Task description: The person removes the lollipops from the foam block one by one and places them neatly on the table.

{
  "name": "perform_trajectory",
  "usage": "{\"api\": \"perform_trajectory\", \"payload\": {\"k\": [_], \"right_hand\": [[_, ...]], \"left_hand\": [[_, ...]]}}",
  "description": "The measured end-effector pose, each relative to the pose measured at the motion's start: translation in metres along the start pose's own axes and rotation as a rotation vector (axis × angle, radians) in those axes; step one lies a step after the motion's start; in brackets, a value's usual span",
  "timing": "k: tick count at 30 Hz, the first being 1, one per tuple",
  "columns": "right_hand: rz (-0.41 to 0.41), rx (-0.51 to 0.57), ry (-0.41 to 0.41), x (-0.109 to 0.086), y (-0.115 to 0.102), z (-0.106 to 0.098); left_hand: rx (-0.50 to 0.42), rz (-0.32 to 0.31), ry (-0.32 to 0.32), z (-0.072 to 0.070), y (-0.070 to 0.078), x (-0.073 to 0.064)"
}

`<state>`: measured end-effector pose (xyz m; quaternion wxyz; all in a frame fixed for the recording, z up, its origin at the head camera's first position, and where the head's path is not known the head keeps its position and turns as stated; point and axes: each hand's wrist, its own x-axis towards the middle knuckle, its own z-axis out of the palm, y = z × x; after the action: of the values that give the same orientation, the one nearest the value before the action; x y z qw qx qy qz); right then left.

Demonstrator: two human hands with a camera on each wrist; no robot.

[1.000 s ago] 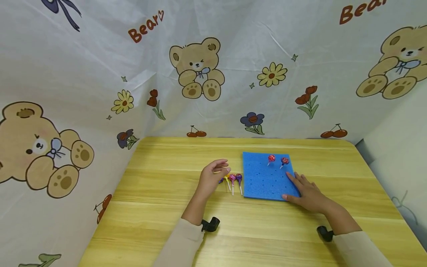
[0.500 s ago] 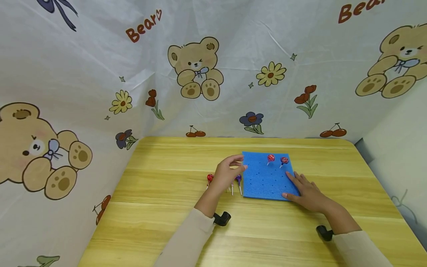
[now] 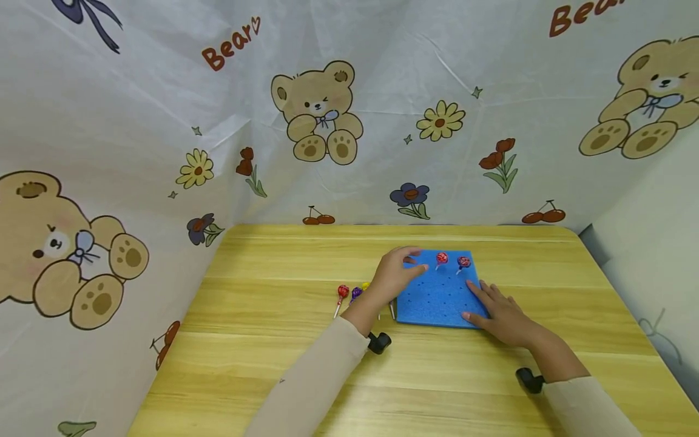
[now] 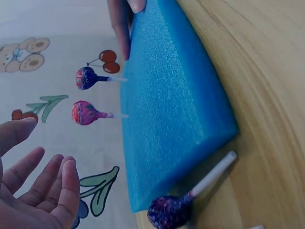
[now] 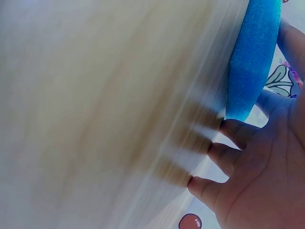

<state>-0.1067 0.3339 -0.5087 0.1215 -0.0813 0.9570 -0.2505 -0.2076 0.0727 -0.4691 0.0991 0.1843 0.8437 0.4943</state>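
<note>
My left hand [image 3: 394, 276] is over the left part of a blue foam board [image 3: 431, 309], holding nothing; in the left wrist view its fingers [image 4: 66, 195] are apart. Near its fingertips, a red lollipop [image 3: 442, 258] and a dark purple-and-red lollipop [image 3: 463, 262] stand with their sticks in the foam. My right hand [image 3: 505, 318] rests at the board's right edge, thumb and a finger on the foam. In the right wrist view, other fingertips of the right hand [image 5: 267, 157] touch the tabletop beside the foam.
Left of the board lie loose lollipops: a red one [image 3: 343, 291], a purple one [image 3: 356, 294] and a yellow one [image 3: 366, 285], others partly behind my left arm. A dark-wrapped lollipop [image 4: 169, 211] lies against the board's side. Small holes dot the foam. A bear-print cloth [image 3: 218, 109] hangs behind the wooden table [image 3: 262, 364].
My left hand has moved right from above the loose lollipops to over the board's left part, uncovering the red and purple ones. My right hand has stayed at the board's edge.
</note>
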Motion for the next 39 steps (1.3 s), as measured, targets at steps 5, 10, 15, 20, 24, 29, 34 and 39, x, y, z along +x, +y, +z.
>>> {"api": "perform_trajectory", "payload": {"k": [5,10,15,20,24,29,34,39], "right_hand": [[0.002,0.002,0.001,0.000,-0.002,-0.001],[0.016,0.013,-0.005,0.000,-0.003,-0.001],[0.025,0.014,-0.004,0.000,-0.002,-0.002],[0.024,0.022,-0.004,0.000,-0.002,-0.002],[0.022,0.028,-0.007,0.001,-0.002,-0.002],[0.020,0.027,-0.003,0.001,-0.003,-0.001],[0.015,0.033,-0.005,0.000,-0.002,-0.001],[0.013,0.031,-0.009,0.000,-0.002,-0.002]], "left_hand": [[0.038,0.012,-0.009,0.014,0.008,0.011],[0.113,-0.023,-0.025,0.027,0.013,0.020],[0.208,-0.005,-0.031,0.037,0.016,0.029],[0.244,0.002,-0.034,0.044,0.016,0.037],[0.252,-0.028,-0.047,0.049,0.013,0.042],[0.248,-0.010,-0.026,0.052,0.009,0.045],[0.217,0.013,0.017,0.054,0.005,0.046],[0.215,0.017,0.037,0.054,0.005,0.045]]}}
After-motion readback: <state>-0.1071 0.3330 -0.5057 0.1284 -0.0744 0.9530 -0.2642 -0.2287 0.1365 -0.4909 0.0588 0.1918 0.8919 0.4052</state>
